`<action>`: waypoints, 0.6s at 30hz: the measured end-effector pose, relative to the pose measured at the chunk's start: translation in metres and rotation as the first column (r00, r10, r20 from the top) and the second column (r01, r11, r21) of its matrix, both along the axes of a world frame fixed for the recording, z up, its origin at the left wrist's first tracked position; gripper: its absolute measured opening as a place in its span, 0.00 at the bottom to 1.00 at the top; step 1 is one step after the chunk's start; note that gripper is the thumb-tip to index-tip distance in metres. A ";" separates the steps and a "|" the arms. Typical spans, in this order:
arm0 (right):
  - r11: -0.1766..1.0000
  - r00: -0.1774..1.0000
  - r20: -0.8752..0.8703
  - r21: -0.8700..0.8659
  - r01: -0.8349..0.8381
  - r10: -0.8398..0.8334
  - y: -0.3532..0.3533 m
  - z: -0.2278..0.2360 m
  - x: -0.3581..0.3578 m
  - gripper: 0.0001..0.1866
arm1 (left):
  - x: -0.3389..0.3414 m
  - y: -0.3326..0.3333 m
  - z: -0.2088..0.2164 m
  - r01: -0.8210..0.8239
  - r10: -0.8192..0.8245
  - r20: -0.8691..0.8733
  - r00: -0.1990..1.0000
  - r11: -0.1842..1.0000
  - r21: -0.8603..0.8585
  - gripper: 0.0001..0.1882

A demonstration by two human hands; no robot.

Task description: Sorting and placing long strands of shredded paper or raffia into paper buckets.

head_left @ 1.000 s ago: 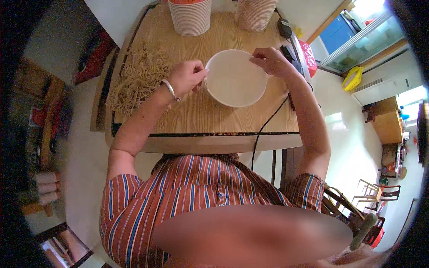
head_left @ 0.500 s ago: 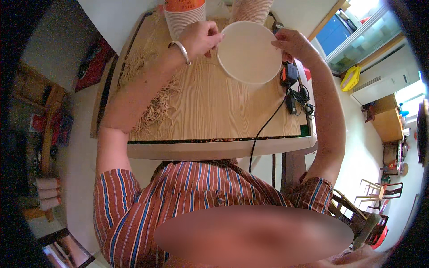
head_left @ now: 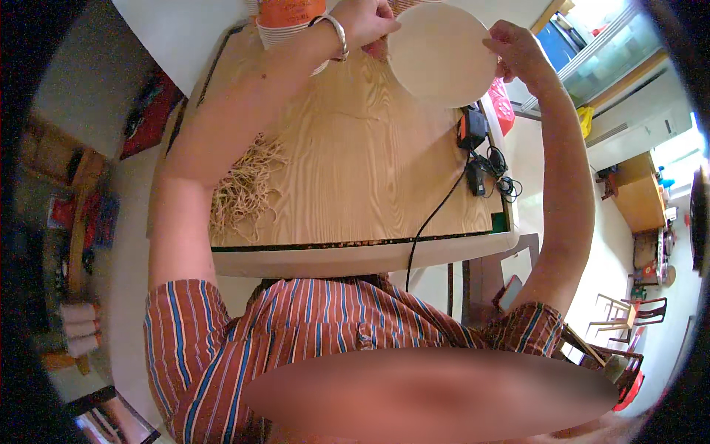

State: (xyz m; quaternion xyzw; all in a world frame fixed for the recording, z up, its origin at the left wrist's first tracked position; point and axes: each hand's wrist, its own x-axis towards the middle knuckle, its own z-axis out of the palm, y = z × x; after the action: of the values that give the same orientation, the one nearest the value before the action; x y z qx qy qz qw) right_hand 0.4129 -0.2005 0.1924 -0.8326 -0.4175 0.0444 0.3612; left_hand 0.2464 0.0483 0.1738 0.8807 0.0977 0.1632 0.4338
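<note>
One round white paper tub (head_left: 444,55), held over far right part of wood table (head_left: 333,163). Left hand (head_left: 367,24) pinches its left side; right hand (head_left: 519,53) pinches its right side. Big pale round face shows; cannot tell if inside or bottom. Left of grip, behind left wrist: stack of paper tubs (head_left: 282,16), one tucked in another, orange on top, pale rims under. Closer to body, left of grip: heap of thin tan strands (head_left: 248,192), partly under left forearm. Closer to body, just below tub: black-and-orange plug box (head_left: 472,129).
</note>
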 end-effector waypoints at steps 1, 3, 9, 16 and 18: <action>1.000 0.999 0.032 0.020 -0.003 0.002 0.000 0.003 0.001 0.09 | 0.001 -0.002 0.003 -0.006 -0.002 0.068 0.998 0.993 0.115 0.10; 0.999 0.996 0.088 0.023 0.022 -0.024 0.002 0.010 0.003 0.09 | 0.009 -0.002 0.007 -0.041 0.041 0.007 0.999 0.999 -0.034 0.11; 0.976 0.903 0.379 0.157 0.152 -0.202 0.006 0.025 0.000 0.10 | 0.058 0.018 0.022 -0.163 0.037 0.294 0.955 0.894 0.417 0.12; 0.933 0.812 0.490 0.314 0.175 -0.317 0.005 0.048 0.022 0.09 | 0.117 0.012 0.059 -0.313 0.064 0.486 0.872 0.836 0.451 0.09; 0.932 0.618 0.716 0.353 0.081 -0.325 0.010 0.058 0.047 0.08 | 0.136 0.019 0.071 -0.361 0.059 0.565 0.823 0.823 0.439 0.10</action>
State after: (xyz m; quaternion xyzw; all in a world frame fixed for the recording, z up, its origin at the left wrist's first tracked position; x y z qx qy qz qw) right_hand 0.4595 -0.1904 0.2506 -0.7534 -0.4344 -0.4134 0.2697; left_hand 0.3820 0.0673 0.2449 0.8685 0.0266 0.4674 0.1630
